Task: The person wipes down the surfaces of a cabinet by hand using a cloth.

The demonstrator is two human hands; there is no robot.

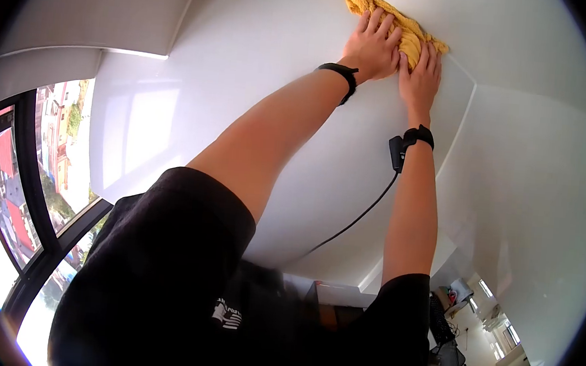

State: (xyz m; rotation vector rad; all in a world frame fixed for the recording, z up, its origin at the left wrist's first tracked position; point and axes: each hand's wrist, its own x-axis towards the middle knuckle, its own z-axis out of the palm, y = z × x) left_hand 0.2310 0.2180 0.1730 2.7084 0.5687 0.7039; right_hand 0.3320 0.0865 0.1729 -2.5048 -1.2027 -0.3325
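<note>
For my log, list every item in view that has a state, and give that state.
Yellow cloth: bunched, held against the white surface.
Left hand: open, fingers on the cloth.
Right hand: open, fingers on the cloth.
Left wristband: worn around the wrist.
Right wristband: worn around the wrist.
Cable: joined to the black box, gently curved.
Window: daylit; open or shut, cannot tell.

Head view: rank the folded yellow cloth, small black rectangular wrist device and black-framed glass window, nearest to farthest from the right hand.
1. Yellow cloth: top, touching the right hand.
2. Black rectangular device: below, at the wrist.
3. Black-framed window: far left.
</note>
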